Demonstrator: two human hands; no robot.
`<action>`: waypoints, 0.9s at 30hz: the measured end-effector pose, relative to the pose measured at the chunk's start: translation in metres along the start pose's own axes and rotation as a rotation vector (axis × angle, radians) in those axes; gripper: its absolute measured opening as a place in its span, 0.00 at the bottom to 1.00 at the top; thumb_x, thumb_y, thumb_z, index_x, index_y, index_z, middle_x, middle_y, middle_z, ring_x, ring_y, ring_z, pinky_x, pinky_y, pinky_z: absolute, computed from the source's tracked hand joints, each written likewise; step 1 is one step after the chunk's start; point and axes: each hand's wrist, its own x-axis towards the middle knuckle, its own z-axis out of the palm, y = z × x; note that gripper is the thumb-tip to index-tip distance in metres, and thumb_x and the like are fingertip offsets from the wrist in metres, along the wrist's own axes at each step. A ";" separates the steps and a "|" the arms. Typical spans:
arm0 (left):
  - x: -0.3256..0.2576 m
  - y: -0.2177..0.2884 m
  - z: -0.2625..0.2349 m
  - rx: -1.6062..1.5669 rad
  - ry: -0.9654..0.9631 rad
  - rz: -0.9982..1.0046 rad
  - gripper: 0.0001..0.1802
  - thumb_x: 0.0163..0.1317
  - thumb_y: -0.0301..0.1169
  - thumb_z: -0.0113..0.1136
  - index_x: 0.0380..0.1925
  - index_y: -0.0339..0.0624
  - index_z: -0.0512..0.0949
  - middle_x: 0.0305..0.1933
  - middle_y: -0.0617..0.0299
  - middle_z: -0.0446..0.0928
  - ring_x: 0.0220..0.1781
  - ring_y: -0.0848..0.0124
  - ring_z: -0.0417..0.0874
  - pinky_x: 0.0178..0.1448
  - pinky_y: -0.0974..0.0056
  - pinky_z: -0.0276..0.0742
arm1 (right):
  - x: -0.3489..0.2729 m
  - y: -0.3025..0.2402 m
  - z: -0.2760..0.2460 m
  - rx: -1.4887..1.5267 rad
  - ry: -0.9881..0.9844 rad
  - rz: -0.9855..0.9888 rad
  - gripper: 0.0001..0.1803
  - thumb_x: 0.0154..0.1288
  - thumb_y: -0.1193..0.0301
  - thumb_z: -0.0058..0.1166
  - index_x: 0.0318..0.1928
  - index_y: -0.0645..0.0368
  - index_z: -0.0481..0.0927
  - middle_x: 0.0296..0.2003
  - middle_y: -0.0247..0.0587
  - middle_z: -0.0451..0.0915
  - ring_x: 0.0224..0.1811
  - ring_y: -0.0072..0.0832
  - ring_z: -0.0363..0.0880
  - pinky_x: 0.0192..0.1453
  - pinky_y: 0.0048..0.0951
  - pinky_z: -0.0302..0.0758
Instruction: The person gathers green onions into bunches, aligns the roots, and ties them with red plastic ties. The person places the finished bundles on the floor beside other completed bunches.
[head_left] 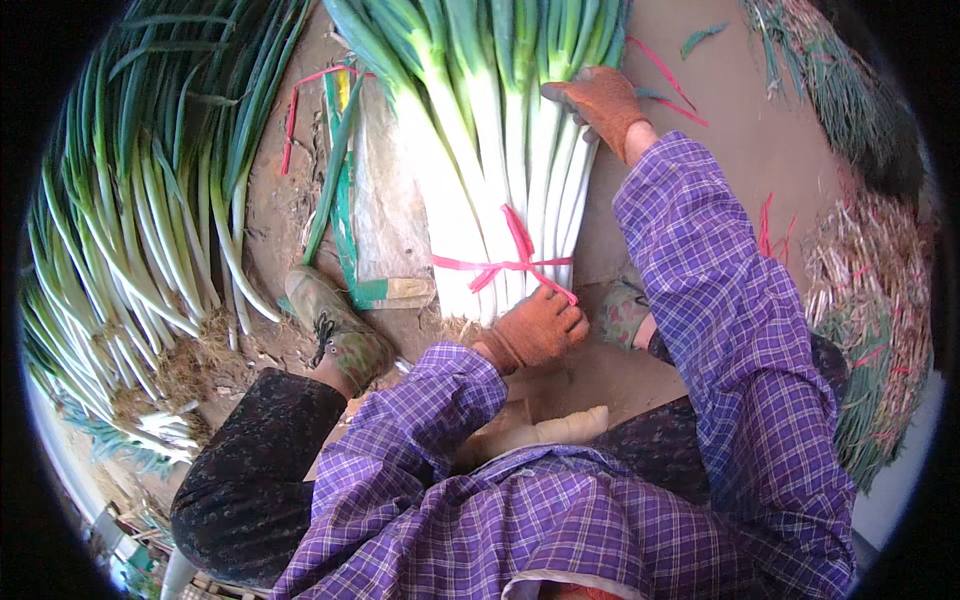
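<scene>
A thick bundle of long green onions [505, 170] lies in front of me, green leaves away and white stems toward me. A red tie [500, 265] runs round the white stems near the root end, knotted with loose tails. My right hand [605, 105], in an orange-brown glove, grips the bundle's right edge where white turns to green, thumb on top. My left hand [535, 328], gloved alike, is curled closed against the root end, just below the tie; what its fingers hold is hidden.
Loose green onions [150, 200] with roots spread along the left. A pale sack with green edging [385, 215] lies beside the bundle. Tied bundles [865, 270] are stacked at the right. Red ties [770, 230] lie on the brown floor. My shoes [335, 325] flank the bundle.
</scene>
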 end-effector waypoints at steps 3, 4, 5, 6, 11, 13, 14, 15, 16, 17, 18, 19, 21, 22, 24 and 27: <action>-0.003 0.000 0.000 0.030 0.002 -0.019 0.14 0.53 0.33 0.51 0.39 0.41 0.76 0.37 0.58 0.75 0.42 0.62 0.76 0.47 0.57 0.70 | -0.002 -0.013 0.006 0.157 -0.040 0.028 0.18 0.53 0.59 0.64 0.27 0.62 0.76 0.19 0.32 0.72 0.17 0.21 0.67 0.17 0.24 0.69; -0.002 0.001 0.004 -0.003 0.023 -0.033 0.14 0.52 0.33 0.51 0.39 0.42 0.76 0.36 0.59 0.74 0.40 0.63 0.76 0.46 0.58 0.70 | -0.001 -0.014 0.011 0.161 -0.039 0.021 0.17 0.54 0.60 0.64 0.26 0.61 0.75 0.19 0.32 0.72 0.16 0.20 0.66 0.16 0.23 0.68; -0.001 0.000 0.006 -0.024 0.045 -0.048 0.14 0.51 0.33 0.52 0.38 0.42 0.76 0.34 0.61 0.73 0.39 0.64 0.76 0.45 0.59 0.70 | 0.001 -0.014 0.016 0.175 -0.045 -0.107 0.16 0.58 0.62 0.60 0.25 0.61 0.73 0.20 0.32 0.72 0.16 0.19 0.65 0.14 0.23 0.64; 0.002 -0.002 0.004 -0.052 0.068 -0.055 0.14 0.51 0.32 0.52 0.38 0.42 0.76 0.33 0.62 0.73 0.38 0.65 0.75 0.44 0.60 0.70 | -0.005 -0.017 0.015 0.259 -0.052 -0.064 0.14 0.60 0.63 0.58 0.28 0.62 0.74 0.21 0.33 0.73 0.16 0.19 0.65 0.15 0.24 0.64; -0.004 -0.032 -0.044 -0.673 0.435 -0.454 0.19 0.50 0.23 0.60 0.45 0.41 0.76 0.40 0.51 0.78 0.41 0.56 0.81 0.45 0.57 0.78 | 0.013 -0.001 0.001 -0.527 0.138 -0.335 0.20 0.57 0.56 0.59 0.33 0.63 0.78 0.32 0.47 0.81 0.35 0.40 0.81 0.35 0.41 0.78; -0.010 -0.072 -0.088 -0.587 0.613 -0.767 0.15 0.54 0.21 0.59 0.44 0.37 0.77 0.36 0.53 0.79 0.33 0.66 0.82 0.40 0.64 0.78 | 0.003 -0.014 -0.004 -0.784 0.316 -0.537 0.18 0.57 0.61 0.59 0.42 0.62 0.75 0.36 0.49 0.79 0.40 0.45 0.79 0.44 0.47 0.74; -0.010 -0.089 -0.109 -0.586 0.792 -0.959 0.08 0.62 0.29 0.56 0.39 0.38 0.79 0.33 0.64 0.78 0.32 0.77 0.76 0.36 0.70 0.74 | 0.001 -0.026 -0.003 -0.871 0.449 -0.753 0.15 0.58 0.63 0.58 0.43 0.57 0.74 0.36 0.45 0.76 0.41 0.43 0.78 0.43 0.43 0.73; -0.019 -0.116 -0.119 -0.560 0.774 -1.059 0.10 0.60 0.30 0.57 0.38 0.37 0.79 0.30 0.63 0.78 0.29 0.76 0.75 0.33 0.69 0.73 | 0.002 -0.042 0.000 -0.909 0.457 -0.982 0.14 0.58 0.64 0.57 0.41 0.56 0.75 0.36 0.42 0.75 0.42 0.41 0.77 0.44 0.41 0.73; -0.025 -0.144 -0.126 -0.541 0.748 -1.152 0.12 0.59 0.32 0.59 0.38 0.35 0.78 0.27 0.62 0.78 0.26 0.76 0.75 0.29 0.69 0.72 | 0.002 -0.057 0.005 -0.947 0.467 -1.199 0.12 0.57 0.66 0.57 0.40 0.56 0.75 0.36 0.40 0.74 0.43 0.39 0.76 0.45 0.39 0.72; -0.030 -0.162 -0.134 -0.649 0.768 -1.231 0.12 0.58 0.33 0.58 0.37 0.35 0.78 0.27 0.63 0.77 0.25 0.76 0.73 0.28 0.69 0.70 | 0.005 -0.073 0.020 -0.923 0.419 -1.304 0.11 0.57 0.67 0.57 0.39 0.55 0.75 0.36 0.38 0.74 0.44 0.37 0.75 0.47 0.38 0.71; -0.029 -0.177 -0.136 -0.775 0.781 -1.307 0.13 0.58 0.35 0.57 0.36 0.35 0.78 0.26 0.64 0.76 0.24 0.77 0.72 0.27 0.70 0.68 | 0.011 -0.086 0.035 -0.910 0.365 -1.395 0.10 0.56 0.68 0.57 0.38 0.54 0.75 0.36 0.37 0.74 0.44 0.35 0.75 0.48 0.36 0.70; -0.023 -0.187 -0.137 -0.810 0.790 -1.329 0.12 0.58 0.34 0.57 0.35 0.35 0.78 0.26 0.63 0.75 0.23 0.78 0.71 0.26 0.71 0.67 | 0.020 -0.093 0.052 -0.893 0.342 -1.489 0.07 0.55 0.67 0.56 0.36 0.51 0.77 0.36 0.35 0.74 0.44 0.32 0.75 0.48 0.37 0.71; -0.014 -0.200 -0.135 -0.927 0.777 -1.328 0.12 0.58 0.35 0.57 0.35 0.36 0.77 0.27 0.64 0.75 0.24 0.77 0.71 0.27 0.71 0.68 | 0.037 -0.104 0.077 -0.916 0.266 -1.583 0.05 0.55 0.65 0.54 0.33 0.47 0.79 0.35 0.33 0.75 0.44 0.30 0.75 0.48 0.37 0.71; -0.011 -0.204 -0.132 -1.016 0.782 -1.321 0.13 0.58 0.36 0.57 0.35 0.37 0.77 0.27 0.64 0.75 0.24 0.76 0.71 0.27 0.71 0.68 | 0.046 -0.108 0.084 -0.956 0.216 -1.582 0.05 0.56 0.65 0.54 0.33 0.47 0.79 0.35 0.32 0.75 0.44 0.30 0.75 0.49 0.36 0.70; -0.014 -0.209 -0.121 -1.074 0.875 -1.259 0.13 0.58 0.38 0.58 0.35 0.39 0.77 0.29 0.64 0.75 0.27 0.77 0.72 0.31 0.71 0.69 | 0.059 -0.109 0.089 -1.061 0.243 -1.683 0.08 0.56 0.60 0.55 0.31 0.48 0.79 0.34 0.32 0.75 0.46 0.33 0.73 0.53 0.39 0.66; -0.007 -0.212 -0.103 -0.783 0.909 -1.168 0.18 0.57 0.41 0.61 0.39 0.36 0.77 0.32 0.63 0.75 0.33 0.74 0.73 0.38 0.69 0.70 | 0.067 -0.109 0.063 -0.918 -0.097 -1.697 0.10 0.56 0.59 0.52 0.31 0.51 0.77 0.32 0.39 0.75 0.41 0.35 0.73 0.46 0.40 0.68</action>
